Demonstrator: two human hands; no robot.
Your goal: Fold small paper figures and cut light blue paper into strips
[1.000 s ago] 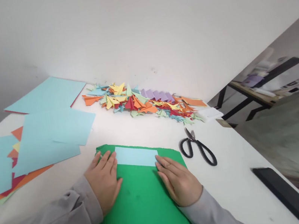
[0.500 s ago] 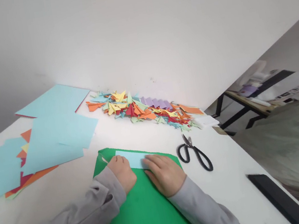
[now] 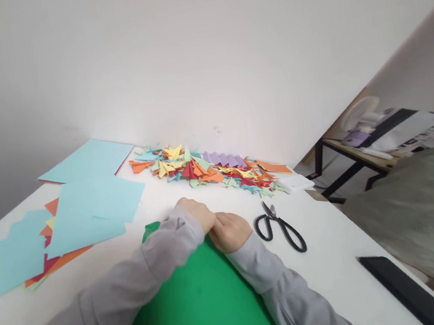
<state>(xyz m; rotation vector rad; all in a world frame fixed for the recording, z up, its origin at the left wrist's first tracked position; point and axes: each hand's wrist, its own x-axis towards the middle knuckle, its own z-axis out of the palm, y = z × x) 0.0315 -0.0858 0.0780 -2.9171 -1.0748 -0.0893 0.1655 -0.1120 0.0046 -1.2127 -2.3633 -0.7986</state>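
Note:
My left hand (image 3: pixel 198 215) and my right hand (image 3: pixel 230 230) meet over the far edge of a green sheet (image 3: pixel 201 308). Both hands are closed, with fingers curled together and their tips turned out of sight. The light blue paper strip seen between them a moment ago is hidden by the hands. Just to the right of my right hand lie black-handled scissors (image 3: pixel 279 227), blades pointing to the wall.
Along the wall spreads a pile of small folded paper pieces (image 3: pixel 202 170) in many colours. Light blue sheets (image 3: pixel 88 210) overlap at the left. A flat black object (image 3: pixel 405 286) lies by the table's right edge, with a grey-green cloth-like shape (image 3: pixel 419 218) beyond.
My left hand has moved right and away from me, up against my right hand. The light blue strip has gone from sight behind them. The camera view has tilted up slightly.

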